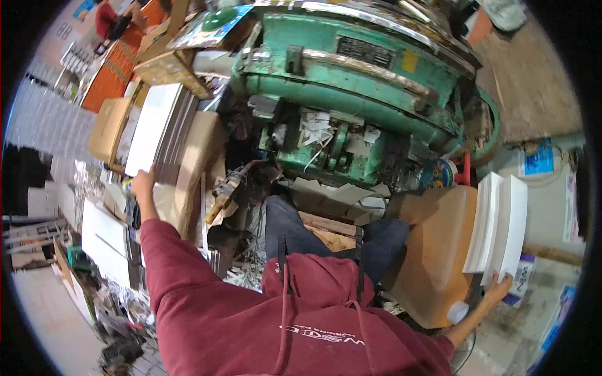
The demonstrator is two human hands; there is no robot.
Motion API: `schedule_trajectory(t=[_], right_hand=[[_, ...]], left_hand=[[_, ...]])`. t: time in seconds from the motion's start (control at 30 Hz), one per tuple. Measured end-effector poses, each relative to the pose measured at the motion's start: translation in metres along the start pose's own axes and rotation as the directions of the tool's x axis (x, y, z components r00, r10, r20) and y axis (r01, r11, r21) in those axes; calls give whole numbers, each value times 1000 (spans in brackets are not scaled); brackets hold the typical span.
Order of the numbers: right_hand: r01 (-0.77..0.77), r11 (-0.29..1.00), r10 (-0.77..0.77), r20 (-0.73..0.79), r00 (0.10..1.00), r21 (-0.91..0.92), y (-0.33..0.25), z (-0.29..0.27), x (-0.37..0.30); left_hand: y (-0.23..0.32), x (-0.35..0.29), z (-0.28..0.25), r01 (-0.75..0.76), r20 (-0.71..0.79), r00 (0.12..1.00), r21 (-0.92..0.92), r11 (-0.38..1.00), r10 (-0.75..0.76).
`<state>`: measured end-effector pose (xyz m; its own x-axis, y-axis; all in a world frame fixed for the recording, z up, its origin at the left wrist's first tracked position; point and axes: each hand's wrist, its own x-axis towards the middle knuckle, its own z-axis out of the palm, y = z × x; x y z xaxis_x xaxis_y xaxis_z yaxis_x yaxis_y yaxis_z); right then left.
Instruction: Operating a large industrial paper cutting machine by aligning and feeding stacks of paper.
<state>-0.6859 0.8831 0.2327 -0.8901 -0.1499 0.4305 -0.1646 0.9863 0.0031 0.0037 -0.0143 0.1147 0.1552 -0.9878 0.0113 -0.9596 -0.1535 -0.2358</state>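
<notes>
On my left, a stack of white sheets lies on a brown cardboard-covered pile. My left hand is at the stack's near corner, its fingers closed on the edge of the top sheet. Far to the right, my right hand pinches the lower end of a white sheet. That sheet stands beside another white stack, which rests against a large tan plastic container. Between my arms, the green machine stands in front of my knees, with paper scraps in its lower part.
Below my left hand is another white stack. Torn cardboard and shredded paper lie around my legs. A red-handled tool and a round tin sit right of the machine. At the far upper left, another person sits.
</notes>
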Motion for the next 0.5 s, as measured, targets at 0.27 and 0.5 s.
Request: schedule_trajectory(t=[0.27,0.5], right_hand=[[-85,990,77,72,994,112,41,1,4],[-461,805,175,593,786,374,61,-31,53]], left_hand=[[9,7,-26,-22,-53,998,91,996,27],[169,-59,-166,-665,-496,696,-173,727,519]])
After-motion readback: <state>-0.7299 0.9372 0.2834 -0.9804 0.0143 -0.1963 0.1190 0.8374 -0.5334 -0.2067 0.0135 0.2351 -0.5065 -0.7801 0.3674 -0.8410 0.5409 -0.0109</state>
